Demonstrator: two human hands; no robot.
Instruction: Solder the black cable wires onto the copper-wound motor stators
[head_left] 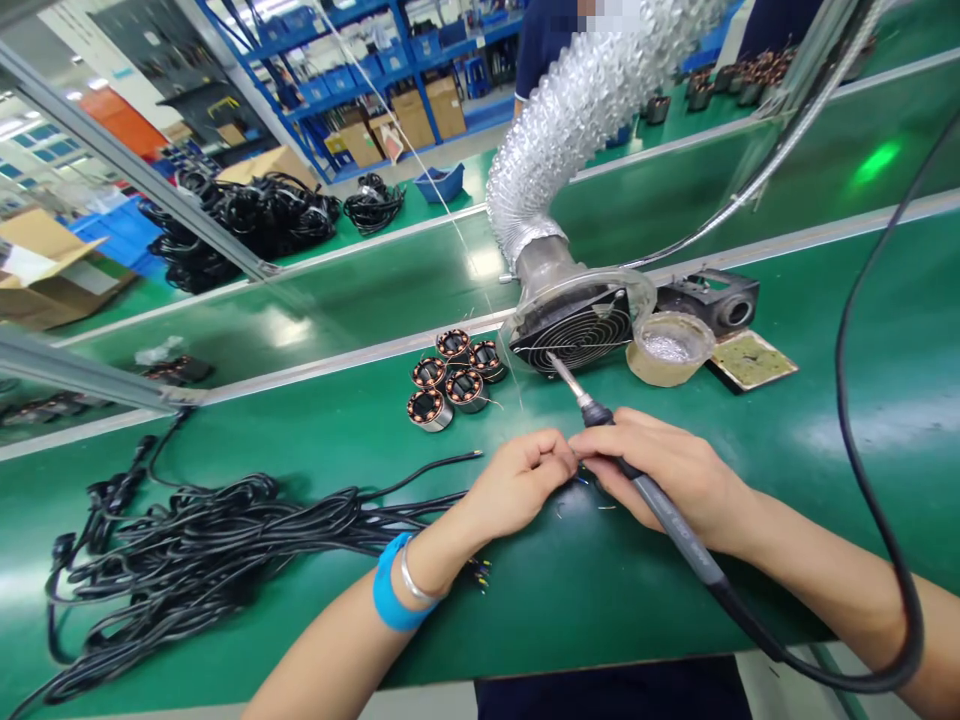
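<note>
My right hand is wrapped round the grey handle of a soldering iron, whose metal tip points up and left toward the fan grille of the fume extractor. Beside it, my left hand is closed in a pinch, its fingertips meeting those of my right hand. What the pinch holds is hidden; small blue and pale wire ends show just below the fingers. Black cables lie in a bundle to the left, their coloured wire ends showing under my left wrist. Several copper-wound stators stand beyond my left hand.
A round tub of silvery material, a yellowish sponge pad and a black metal holder stand right of the extractor. The iron's cord loops along the right. A silver duct rises behind. A person is across the bench.
</note>
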